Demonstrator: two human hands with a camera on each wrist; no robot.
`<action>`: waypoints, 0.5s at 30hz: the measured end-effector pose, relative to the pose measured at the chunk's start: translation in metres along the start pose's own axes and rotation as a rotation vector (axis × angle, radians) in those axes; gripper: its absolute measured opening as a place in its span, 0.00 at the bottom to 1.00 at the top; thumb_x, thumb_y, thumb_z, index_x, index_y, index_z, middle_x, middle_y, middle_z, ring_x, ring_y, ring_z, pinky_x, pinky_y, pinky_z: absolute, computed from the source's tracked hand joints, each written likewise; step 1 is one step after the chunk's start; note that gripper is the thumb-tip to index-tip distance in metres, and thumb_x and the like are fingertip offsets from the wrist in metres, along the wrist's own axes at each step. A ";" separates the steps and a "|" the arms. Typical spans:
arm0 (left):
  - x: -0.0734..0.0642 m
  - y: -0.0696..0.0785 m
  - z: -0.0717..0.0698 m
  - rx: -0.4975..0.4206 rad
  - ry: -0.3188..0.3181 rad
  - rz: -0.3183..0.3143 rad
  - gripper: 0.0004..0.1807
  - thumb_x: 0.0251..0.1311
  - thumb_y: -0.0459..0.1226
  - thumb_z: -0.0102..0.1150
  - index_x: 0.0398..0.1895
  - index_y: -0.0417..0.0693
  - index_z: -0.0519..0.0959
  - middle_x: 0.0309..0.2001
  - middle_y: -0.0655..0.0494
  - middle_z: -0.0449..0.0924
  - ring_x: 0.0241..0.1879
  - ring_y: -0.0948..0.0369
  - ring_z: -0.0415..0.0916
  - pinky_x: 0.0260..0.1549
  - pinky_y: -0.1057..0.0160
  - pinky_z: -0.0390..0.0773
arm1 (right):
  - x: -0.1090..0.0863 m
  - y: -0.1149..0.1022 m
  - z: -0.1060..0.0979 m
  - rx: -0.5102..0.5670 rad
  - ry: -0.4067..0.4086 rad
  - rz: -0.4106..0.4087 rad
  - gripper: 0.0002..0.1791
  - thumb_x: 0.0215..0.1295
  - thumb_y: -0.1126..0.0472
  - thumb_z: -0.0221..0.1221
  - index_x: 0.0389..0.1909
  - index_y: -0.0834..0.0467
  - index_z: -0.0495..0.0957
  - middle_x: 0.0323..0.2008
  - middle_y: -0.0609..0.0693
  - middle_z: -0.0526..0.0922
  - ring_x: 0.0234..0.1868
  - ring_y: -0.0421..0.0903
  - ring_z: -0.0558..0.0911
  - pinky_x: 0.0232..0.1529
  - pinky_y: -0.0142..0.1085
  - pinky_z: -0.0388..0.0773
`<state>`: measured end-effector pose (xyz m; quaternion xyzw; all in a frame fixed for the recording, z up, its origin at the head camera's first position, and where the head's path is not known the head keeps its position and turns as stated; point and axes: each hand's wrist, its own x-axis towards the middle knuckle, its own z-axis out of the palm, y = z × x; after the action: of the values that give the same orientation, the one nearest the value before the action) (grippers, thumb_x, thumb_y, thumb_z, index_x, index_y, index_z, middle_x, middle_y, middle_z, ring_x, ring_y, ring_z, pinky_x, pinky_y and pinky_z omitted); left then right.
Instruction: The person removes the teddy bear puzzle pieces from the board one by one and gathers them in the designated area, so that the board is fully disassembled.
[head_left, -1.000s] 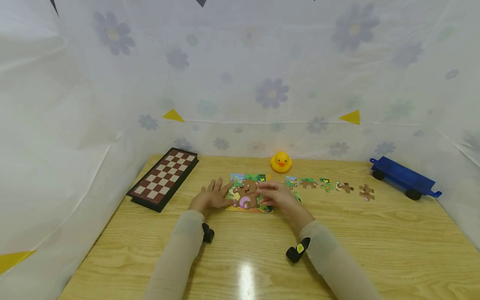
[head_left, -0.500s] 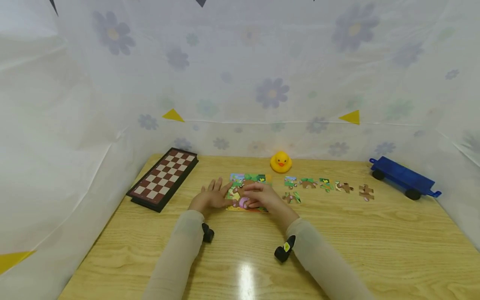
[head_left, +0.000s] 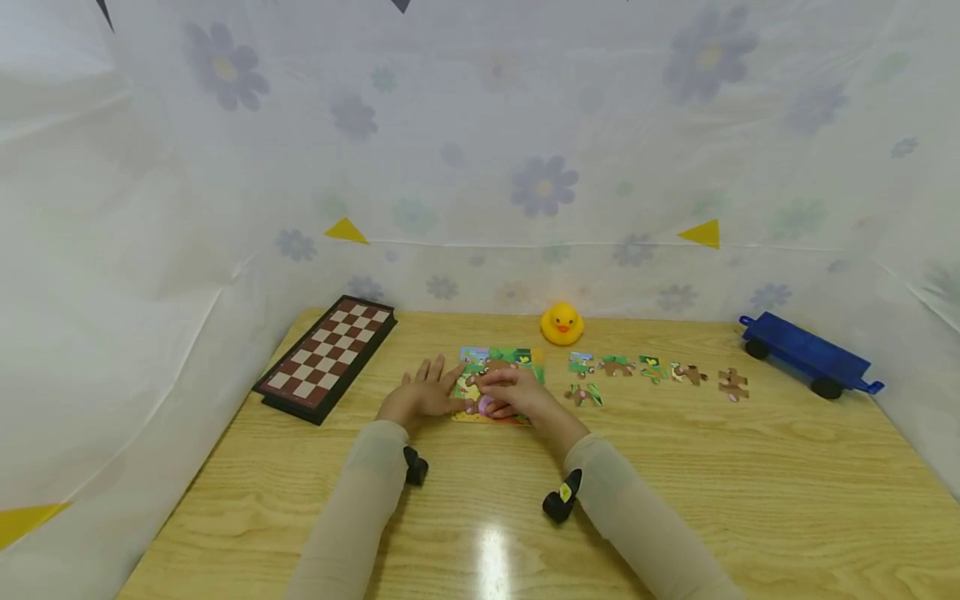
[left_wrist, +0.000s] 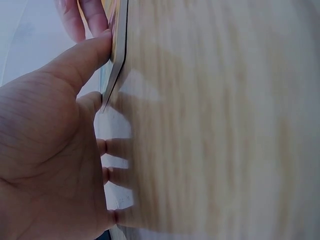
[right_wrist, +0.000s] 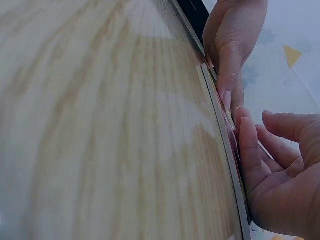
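Note:
A bear jigsaw puzzle (head_left: 517, 358) lies flat on the table, partly covered by both hands in the head view. My left hand (head_left: 424, 397) rests at its left side with fingers spread and straight; the thumb (left_wrist: 92, 52) presses on the puzzle's near edge. My right hand (head_left: 531, 398) lies over the middle of the bear picture, fingertips touching the surface. In the right wrist view its thumb (right_wrist: 285, 125) stands apart from the gently bent fingers, with nothing seen between them. Several loose jigsaw pieces (head_left: 617, 367) lie to the right, one (head_left: 582, 395) closest to the right hand.
A folding checkerboard (head_left: 330, 354) sits at the left edge. A yellow rubber duck (head_left: 562, 324) stands behind the puzzle, and a blue toy wagon (head_left: 808, 350) at the far right. A flowered white curtain (head_left: 480, 167) surrounds the wooden table (head_left: 675, 467).
My right hand has slid left across the puzzle, from its right part to the middle, uncovering the nearest loose piece. My left hand has stayed in place.

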<state>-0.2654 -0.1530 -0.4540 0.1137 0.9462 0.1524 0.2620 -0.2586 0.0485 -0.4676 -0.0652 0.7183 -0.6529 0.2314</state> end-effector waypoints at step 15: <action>-0.008 0.004 -0.007 0.082 -0.007 0.028 0.49 0.60 0.62 0.51 0.76 0.62 0.38 0.74 0.42 0.25 0.72 0.43 0.24 0.64 0.33 0.36 | -0.006 -0.005 0.006 -0.129 -0.044 -0.039 0.21 0.68 0.66 0.54 0.60 0.70 0.70 0.50 0.66 0.79 0.26 0.41 0.83 0.28 0.34 0.81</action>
<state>-0.2612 -0.1529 -0.4433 0.1383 0.9489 0.1167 0.2585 -0.2524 0.0449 -0.4611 -0.1081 0.7524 -0.6079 0.2297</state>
